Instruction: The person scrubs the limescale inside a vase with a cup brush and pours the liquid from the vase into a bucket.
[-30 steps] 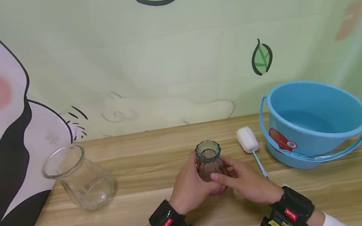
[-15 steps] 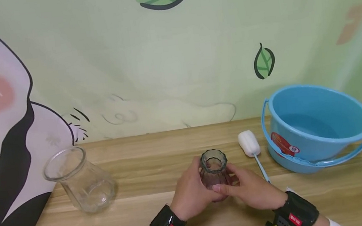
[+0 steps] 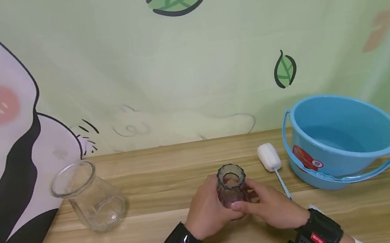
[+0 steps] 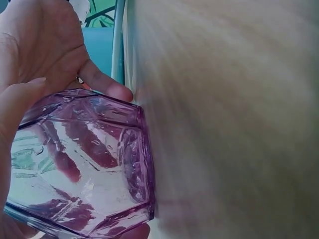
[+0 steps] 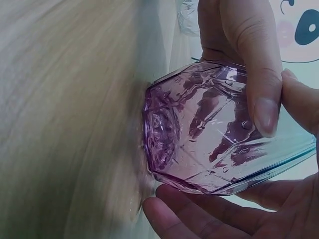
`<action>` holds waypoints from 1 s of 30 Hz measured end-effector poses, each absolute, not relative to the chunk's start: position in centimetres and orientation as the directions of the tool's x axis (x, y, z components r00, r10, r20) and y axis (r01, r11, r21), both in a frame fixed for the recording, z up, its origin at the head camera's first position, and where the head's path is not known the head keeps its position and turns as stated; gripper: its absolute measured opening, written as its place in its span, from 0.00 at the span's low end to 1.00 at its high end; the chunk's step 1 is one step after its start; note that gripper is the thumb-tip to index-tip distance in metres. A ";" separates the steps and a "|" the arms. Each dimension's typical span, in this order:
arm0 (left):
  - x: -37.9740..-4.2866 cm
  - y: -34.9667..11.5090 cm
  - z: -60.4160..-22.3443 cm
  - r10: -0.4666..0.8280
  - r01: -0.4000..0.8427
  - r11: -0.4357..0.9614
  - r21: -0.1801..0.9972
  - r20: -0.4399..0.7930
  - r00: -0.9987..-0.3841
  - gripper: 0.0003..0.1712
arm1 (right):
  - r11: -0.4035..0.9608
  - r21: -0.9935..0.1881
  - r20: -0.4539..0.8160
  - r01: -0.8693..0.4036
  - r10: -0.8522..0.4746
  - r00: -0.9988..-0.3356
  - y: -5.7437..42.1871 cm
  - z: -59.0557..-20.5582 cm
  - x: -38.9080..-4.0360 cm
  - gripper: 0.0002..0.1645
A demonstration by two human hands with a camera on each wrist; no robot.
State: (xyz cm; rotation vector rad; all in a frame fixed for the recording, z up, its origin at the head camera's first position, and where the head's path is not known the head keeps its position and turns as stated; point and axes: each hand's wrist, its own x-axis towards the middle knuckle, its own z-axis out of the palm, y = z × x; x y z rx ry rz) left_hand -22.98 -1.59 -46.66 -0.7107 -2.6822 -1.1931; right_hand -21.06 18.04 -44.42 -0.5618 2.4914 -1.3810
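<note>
A small faceted glass vase (image 3: 233, 192), smoky grey at its scalloped rim and purple toward its base, stands upright between both hands. My left hand (image 3: 208, 210) wraps its left side, with the fingers hidden behind the glass in the head view. From the other side my right hand (image 3: 274, 204) grips it, thumb across the front and fingers around the right. The right wrist view shows the purple base (image 5: 162, 132) at or just above the wooden table; I cannot tell whether they touch. Both wrists wear black camera bands.
A larger clear glass jar (image 3: 98, 206) stands on the wooden table (image 3: 150, 238) to the left. At right is a blue bucket (image 3: 330, 166) with its handle down. Between vase and bucket lies a white sponge brush (image 3: 269, 157) with a blue stick. A printed cloth hangs behind.
The whole head view has shifted slightly downward. Both hands and the vase have come a little closer to me and slightly to the right, with the grip kept.
</note>
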 end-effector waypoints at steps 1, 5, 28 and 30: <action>-23.0 -1.7 -46.6 0.369 0.467 0.581 0.666 0.296 -0.881 0.44 | 0.483 -0.850 -0.025 -0.213 -0.440 -0.898 18.0 -44.4 -21.1 0.34; -23.0 -1.9 -46.6 0.376 0.481 0.589 0.649 0.308 -0.874 0.44 | 0.492 -0.849 -0.048 -0.191 -0.432 -0.900 17.7 -44.4 -21.0 0.34; -23.1 -1.5 -46.6 0.365 0.451 0.606 0.655 0.275 -0.890 0.46 | 0.820 -0.557 -0.122 -0.128 -0.234 -0.965 23.9 -40.9 -17.8 0.46; -23.0 -1.7 -46.5 0.358 0.446 0.610 0.655 0.274 -0.893 0.46 | 0.857 -0.500 -0.126 -0.124 -0.213 -0.969 24.5 -41.0 -17.4 0.46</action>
